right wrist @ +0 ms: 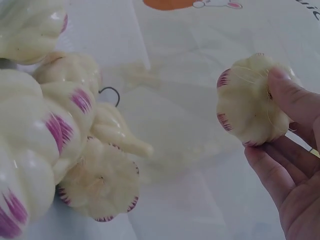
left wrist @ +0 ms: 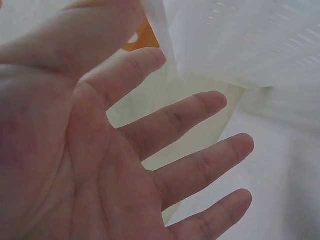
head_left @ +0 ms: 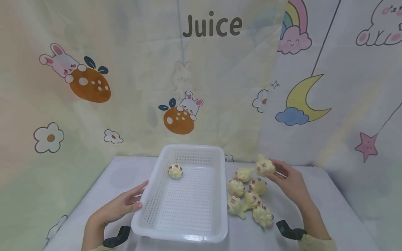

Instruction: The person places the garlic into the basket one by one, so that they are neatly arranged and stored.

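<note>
My right hand pinches a garlic bulb between thumb and fingers, raised at the back of a garlic pile. In the right wrist view the held garlic bulb shows its round underside with purple streaks. A white perforated plastic basket stands in the middle of the table. One garlic bulb lies inside it, toward the back left. Beside the basket's left wall is my left hand, fingers extended, thumb close to the rim. The left wrist view shows its open palm and spread fingers; contact with the basket is unclear.
Several loose garlic bulbs lie bunched on the table just right of the basket. The white table ends at a printed cloth backdrop. A dark device is worn at each wrist.
</note>
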### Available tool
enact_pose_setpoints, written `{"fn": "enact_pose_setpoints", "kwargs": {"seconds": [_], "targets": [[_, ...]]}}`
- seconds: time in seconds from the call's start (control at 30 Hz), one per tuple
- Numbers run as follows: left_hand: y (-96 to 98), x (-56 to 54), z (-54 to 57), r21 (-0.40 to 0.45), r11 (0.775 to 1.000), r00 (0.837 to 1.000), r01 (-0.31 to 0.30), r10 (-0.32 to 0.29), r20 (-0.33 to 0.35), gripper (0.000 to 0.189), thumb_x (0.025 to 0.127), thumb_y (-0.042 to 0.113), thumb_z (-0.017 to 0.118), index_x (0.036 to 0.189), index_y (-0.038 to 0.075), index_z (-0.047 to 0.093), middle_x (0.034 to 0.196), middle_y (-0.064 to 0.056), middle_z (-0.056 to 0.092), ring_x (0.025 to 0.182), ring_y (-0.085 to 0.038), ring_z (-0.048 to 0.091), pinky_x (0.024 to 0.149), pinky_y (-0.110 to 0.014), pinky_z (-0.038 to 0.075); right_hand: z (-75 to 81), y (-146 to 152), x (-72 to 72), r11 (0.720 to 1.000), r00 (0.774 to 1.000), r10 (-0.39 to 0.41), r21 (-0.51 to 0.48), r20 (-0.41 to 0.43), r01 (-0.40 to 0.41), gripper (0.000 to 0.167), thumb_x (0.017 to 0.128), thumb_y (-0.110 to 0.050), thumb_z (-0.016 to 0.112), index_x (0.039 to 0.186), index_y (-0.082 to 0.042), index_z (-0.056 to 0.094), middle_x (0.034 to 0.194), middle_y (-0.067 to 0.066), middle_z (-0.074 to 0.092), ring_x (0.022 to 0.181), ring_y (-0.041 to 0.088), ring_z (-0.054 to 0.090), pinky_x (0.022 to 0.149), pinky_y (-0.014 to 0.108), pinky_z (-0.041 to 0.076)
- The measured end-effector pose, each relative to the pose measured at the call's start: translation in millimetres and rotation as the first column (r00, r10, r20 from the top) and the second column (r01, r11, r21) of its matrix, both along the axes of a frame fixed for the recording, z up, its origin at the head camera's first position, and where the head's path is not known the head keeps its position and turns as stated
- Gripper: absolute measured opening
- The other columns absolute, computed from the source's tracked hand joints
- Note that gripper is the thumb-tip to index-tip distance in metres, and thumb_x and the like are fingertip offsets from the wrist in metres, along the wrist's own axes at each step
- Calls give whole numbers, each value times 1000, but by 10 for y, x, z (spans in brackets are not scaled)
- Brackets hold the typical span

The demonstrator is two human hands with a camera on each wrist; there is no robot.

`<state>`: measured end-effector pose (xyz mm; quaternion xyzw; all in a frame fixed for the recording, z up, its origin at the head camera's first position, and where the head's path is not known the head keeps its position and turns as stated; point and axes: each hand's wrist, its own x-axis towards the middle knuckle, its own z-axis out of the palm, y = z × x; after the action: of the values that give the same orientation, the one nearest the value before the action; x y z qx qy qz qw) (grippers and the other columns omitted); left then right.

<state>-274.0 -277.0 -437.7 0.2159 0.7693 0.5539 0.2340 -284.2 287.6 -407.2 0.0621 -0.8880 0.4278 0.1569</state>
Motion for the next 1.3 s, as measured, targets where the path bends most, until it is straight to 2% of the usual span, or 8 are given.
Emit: {"fn": "enact_pose_setpoints", "kwargs": {"seconds": [0.1,0.2,0.27,0.67,0.77,0.9,1.13,1.3], "targets": [[-7,6,-3,-20,1000,1000,-7,7,-1,72,97,11,53,154,20,12,154,-24,25,122,3,50,90,-26,49,-2,-52,5,1000,1000,-9,3,25,9,59,84,-41,69,135,-15,51,136,9,55,117,5,57,82,11,49],[-10,1,-7,-15,1000,1000,-7,7,3,72,97,10,53,154,21,12,153,-24,25,122,1,52,89,-26,49,9,-116,7,1000,999,-8,-4,45,9,61,84,-43,68,135,-15,50,137,9,53,121,30,55,85,22,52],[-11,-6,-5,-5,1000,1000,-2,2,9,72,97,10,53,154,21,11,153,-24,25,121,1,52,89,-26,49,20,-159,11,1000,998,3,-25,55,-2,62,84,-43,69,136,-14,50,138,10,53,122,34,54,85,28,53],[-11,21,62,5,1000,1000,6,-6,-9,70,97,9,51,154,18,11,154,-26,22,122,5,50,90,-23,47,159,-593,26,988,991,132,-91,38,-128,56,84,-35,71,131,-12,52,134,14,54,120,35,56,85,32,53],[-5,41,44,-4,1000,1000,-5,5,-9,70,97,10,52,154,18,12,154,-25,23,122,6,49,90,-21,46,133,-698,-14,986,990,141,-94,25,-138,57,82,-36,72,130,-12,52,133,12,56,120,32,57,87,30,52],[-25,51,17,-8,1000,1000,-3,3,-13,69,97,10,51,154,19,13,154,-24,23,122,7,48,91,-21,46,145,-823,-84,981,985,160,-122,62,-152,60,80,-42,73,130,-14,53,132,8,56,122,29,55,89,30,51],[-40,46,38,1,1000,1000,-11,11,-21,70,97,9,52,154,17,12,154,-24,24,123,5,49,91,-22,47,248,-1003,-195,924,937,337,-224,92,-310,57,84,-33,72,134,-18,50,131,8,53,121,33,54,82,33,55],[-16,55,54,-10,1000,1000,0,0,-27,70,97,10,52,154,15,12,153,-24,25,124,4,48,91,-21,46,277,-1136,-275,924,921,355,-211,158,-320,54,83,-38,72,133,-28,52,130,5,54,122,33,53,80,37,56]]}}
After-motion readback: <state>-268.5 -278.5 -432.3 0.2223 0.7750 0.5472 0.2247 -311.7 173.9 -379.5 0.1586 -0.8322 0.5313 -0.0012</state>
